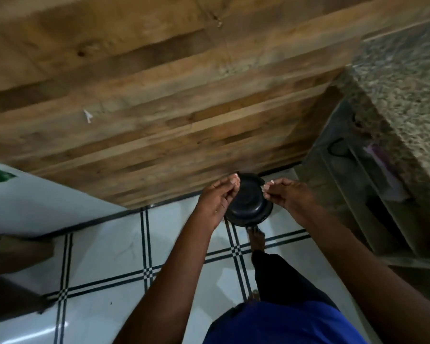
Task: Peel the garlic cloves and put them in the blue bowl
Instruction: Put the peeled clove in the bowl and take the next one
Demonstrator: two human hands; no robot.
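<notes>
Both hands are held out over a round black lidded bin point(249, 202) on the floor, probably so that loose skin falls toward it and not onto the tiles. The left hand point(217, 198) sits at about nine o'clock from the bin's lid, its fingers curled in toward the thumb; whether they pinch anything I cannot tell, since the palm side is in shadow. The right hand point(287, 194) is at about three o'clock of the lid, thumb and forefinger pinched together on a small pale scrap point(271, 182), which reads as a bit of garlic skin or a clove tip, too small to say which.

No whole garlic clove is plainly visible, and the blue bowl does not show anywhere in the head view. A white fleck point(88, 116) lies on the wood-patterned wall point(159, 95) at about ten o'clock from the hands, well apart from them. A speckled granite counter point(402, 90) runs along at two o'clock, and a bare foot point(256, 238) stands on the white tiled floor point(104, 256) at six o'clock of the bin.
</notes>
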